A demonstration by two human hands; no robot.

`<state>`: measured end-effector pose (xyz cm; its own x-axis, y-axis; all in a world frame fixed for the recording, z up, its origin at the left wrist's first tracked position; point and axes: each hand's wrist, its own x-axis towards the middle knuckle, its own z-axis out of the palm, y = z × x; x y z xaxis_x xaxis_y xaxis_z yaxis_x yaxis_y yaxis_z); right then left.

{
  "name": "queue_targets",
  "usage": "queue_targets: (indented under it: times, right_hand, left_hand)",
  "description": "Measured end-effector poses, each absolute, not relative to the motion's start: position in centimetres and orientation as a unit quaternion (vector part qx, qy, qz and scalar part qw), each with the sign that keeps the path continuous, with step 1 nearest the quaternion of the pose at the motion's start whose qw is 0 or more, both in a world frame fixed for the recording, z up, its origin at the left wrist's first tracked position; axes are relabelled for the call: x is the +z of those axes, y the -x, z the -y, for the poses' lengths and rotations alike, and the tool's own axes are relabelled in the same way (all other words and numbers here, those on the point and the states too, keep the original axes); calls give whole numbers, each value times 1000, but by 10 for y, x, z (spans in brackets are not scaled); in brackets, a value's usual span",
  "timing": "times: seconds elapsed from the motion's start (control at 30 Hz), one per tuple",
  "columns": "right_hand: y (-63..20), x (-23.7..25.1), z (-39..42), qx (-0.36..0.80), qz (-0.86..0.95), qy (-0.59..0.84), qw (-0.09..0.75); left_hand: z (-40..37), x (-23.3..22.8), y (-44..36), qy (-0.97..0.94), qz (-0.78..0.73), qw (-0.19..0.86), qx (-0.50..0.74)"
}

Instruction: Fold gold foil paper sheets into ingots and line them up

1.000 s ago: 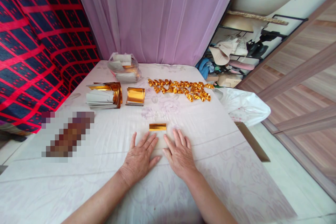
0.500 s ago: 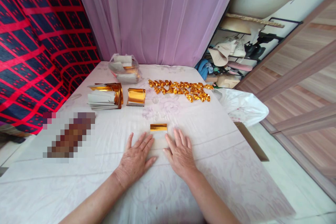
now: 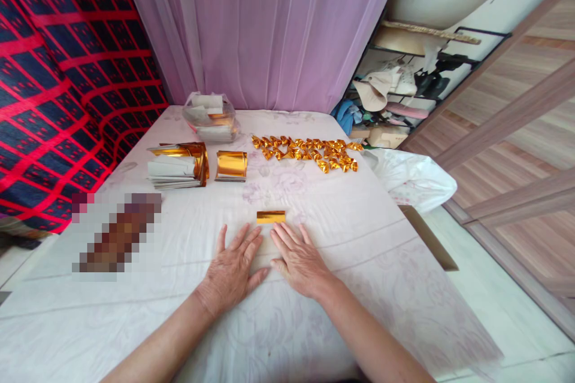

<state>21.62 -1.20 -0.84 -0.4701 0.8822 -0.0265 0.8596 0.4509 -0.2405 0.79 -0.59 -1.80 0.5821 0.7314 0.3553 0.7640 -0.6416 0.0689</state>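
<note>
A sheet of gold foil paper [image 3: 271, 216] lies on the table in front of me, its far part showing as a shiny gold strip. A pale area below the strip blends with the tablecloth, so the near part's outline is hard to make out. My left hand [image 3: 232, 267] lies flat at the left, fingers spread and fingertips by the strip's lower left corner. Flat as well, my right hand [image 3: 300, 258] has its fingertips at the strip's lower right edge. Neither hand grips anything.
Farther back stand a stack of gold-and-white paper [image 3: 177, 169], a smaller gold stack [image 3: 231, 166] and a plastic bag of paper [image 3: 210, 119]. Folded gold pieces [image 3: 305, 148] lie in rows at the back right. A blurred-out item [image 3: 121, 233] is at left; a white bag [image 3: 415, 179] hangs beyond the right edge.
My right hand has slid left, closer to my left hand, with its fingertips now against the gold strip. The left hand stays in place. The view has shifted slightly.
</note>
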Motion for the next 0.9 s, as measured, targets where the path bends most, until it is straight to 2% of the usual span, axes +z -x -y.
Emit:
queue_targets:
  times: [0.5, 0.7, 0.9]
  right_hand:
    - [-228, -11, 13, 117, 844, 520, 52]
    - [-227, -8, 14, 122, 838, 529, 60]
    - [-226, -7, 12, 133, 832, 535, 60]
  left_hand:
    - [-7, -12, -27, 900, 404, 4, -164]
    - [-3, -18, -7, 896, 419, -5, -147]
    - [-7, -3, -1, 888, 430, -28, -158]
